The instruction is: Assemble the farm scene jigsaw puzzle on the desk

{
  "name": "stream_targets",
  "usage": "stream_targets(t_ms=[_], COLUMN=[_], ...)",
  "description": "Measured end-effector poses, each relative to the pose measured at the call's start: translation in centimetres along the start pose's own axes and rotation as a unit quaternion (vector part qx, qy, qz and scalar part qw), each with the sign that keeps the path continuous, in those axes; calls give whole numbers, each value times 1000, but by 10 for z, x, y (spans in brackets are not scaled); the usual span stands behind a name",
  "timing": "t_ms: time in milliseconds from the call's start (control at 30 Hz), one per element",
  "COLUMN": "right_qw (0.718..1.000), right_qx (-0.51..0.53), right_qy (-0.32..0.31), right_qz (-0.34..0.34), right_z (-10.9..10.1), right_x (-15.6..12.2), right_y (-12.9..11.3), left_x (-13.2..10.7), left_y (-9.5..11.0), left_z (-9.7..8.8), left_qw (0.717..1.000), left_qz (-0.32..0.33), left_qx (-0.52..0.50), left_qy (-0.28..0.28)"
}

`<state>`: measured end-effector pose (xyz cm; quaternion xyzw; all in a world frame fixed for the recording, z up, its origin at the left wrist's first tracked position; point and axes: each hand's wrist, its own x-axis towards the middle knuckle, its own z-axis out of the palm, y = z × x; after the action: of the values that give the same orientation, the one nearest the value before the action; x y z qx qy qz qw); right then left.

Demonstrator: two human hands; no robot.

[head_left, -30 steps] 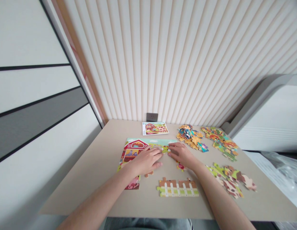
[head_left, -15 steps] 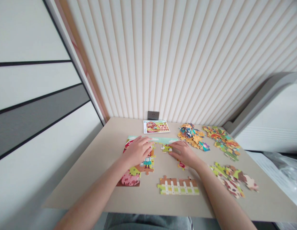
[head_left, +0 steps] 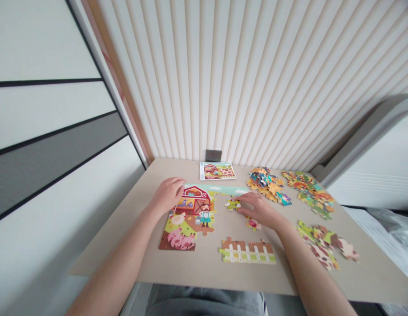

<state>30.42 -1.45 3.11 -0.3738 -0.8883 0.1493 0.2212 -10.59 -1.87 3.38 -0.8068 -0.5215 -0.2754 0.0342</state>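
A partly joined farm puzzle lies on the table, showing a red barn, a farmer, a hen and a pink pig. My left hand rests at its upper left edge, fingers loosely bent and touching the barn corner. Between the thumb and fingers of my right hand is a green puzzle piece, just below the sky strip and right of the barn. A piece with a pink animal lies under my right wrist. Nearer me is a joined fence strip, apart from the rest.
A picture card of the farm scene stands at the back by the wall socket. Loose pieces lie in an orange and blue pile, a spread group and a cow-patterned group beyond my right forearm.
My left hand has moved left off the barn and farmer to the puzzle's edge, uncovering them. My right hand stays at the green piece. The view has shifted slightly.
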Motion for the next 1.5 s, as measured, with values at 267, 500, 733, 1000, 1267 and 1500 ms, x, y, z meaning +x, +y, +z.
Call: stream_targets(t_ms=[267, 500, 733, 1000, 1267, 1500], right_qw=[1000, 1000, 1000, 997, 996, 999], right_qx=[11, 20, 2, 23, 23, -20], right_qy=[-26, -23, -28, 21, 23, -4], right_qz=[2, -2, -1, 74, 88, 50], right_z=[1, 1, 0, -31, -28, -17], right_x=[-1, -1, 0, -20, -24, -17], right_y=[-5, -5, -6, 17, 33, 31], left_x=[-4, -7, -8, -9, -9, -9], left_y=[30, 46, 46, 49, 49, 48], left_z=[11, 15, 15, 15, 17, 19], left_qw=[999, 996, 996, 995, 994, 993], left_qz=[35, 59, 56, 59, 65, 60], left_qx=[-15, -31, -33, -37, -32, -36], left_qy=[-32, -63, -68, -68, -81, -94])
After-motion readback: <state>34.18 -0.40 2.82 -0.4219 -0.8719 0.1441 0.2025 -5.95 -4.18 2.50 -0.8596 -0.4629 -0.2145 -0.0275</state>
